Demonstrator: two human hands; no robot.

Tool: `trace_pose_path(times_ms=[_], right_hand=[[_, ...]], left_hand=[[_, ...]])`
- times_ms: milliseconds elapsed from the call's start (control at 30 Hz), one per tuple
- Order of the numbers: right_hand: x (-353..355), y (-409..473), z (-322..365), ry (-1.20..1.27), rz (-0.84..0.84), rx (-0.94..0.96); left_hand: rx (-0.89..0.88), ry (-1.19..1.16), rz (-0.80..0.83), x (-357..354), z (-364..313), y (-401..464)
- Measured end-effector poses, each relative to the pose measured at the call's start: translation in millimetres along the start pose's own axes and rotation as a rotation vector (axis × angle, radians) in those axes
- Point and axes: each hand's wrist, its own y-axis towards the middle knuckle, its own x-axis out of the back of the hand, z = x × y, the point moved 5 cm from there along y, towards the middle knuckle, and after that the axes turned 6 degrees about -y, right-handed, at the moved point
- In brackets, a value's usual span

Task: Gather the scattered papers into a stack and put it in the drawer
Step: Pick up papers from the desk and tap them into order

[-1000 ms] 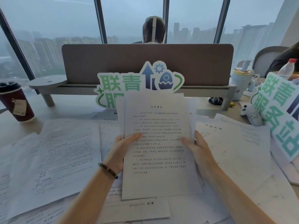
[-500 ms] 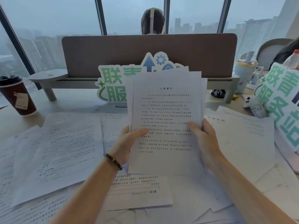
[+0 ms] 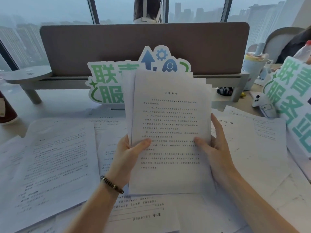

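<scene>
Thumbs lie across the front sheet of the stack [image 3: 170,132]: the left hand [image 3: 129,158] pinches its left edge, thumb in front and fingers hidden behind; the right hand [image 3: 217,148] grips the right edge, thumb on the print and fingers extended up along the margin. Both hands are closed on the paper. The stack is held upright, its lower edge at or just above the sheets on the desk (contact cannot be confirmed).

Alignment is incomplete. The top corners are fanned in steps toward the right, and one sheet projects at the upper left. Probable faults from this state:

- Slippage. The grip acts only on the lower side edges, so an inner sheet could slide out if the pinch relaxes.
- Creasing. Pressing the fanned edges square without loosening the sheets could buckle the outer pages.
- Collision. The green sign [image 3: 109,84] stands just behind the stack, and tilting the stack forward could knock it over.
- Omission. Loose papers [image 3: 55,158] remain spread to the left, right and below, so storing the stack now would leave the gathering step unfinished.

The red cup [image 3: 6,111] at the left edge stands near the outer sheets, and dragging them could disturb it. No drawer is visible.
</scene>
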Motion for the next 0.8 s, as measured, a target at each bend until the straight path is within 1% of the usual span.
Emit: trace_pose_path(times_ms=[133,300,467,567,700,800], right_hand=[[2,-1,-2,-0.005,-0.001,-0.023],[1,-3,2,-0.010,-0.014,-0.010],[3,-5,9,-0.030,-0.041,0.010],[2,-7,19,-0.089,-0.038,0.083],[-4,-10,42,-0.142,-0.011,0.200],[-4,-14,60,-0.171,-0.012,0.290]], left_hand=[[0.016,-0.035,-0.018,-1,5,-1],[0.046,-0.140,-0.008,-5,6,0],[-0.006,-0.122,-0.017,-5,-4,-2],[-0.061,-0.098,-0.001,-7,-13,-5],[-0.243,-0.015,-0.013,-10,-34,-11],[-0.349,-0.007,-0.037,-8,-50,-15]])
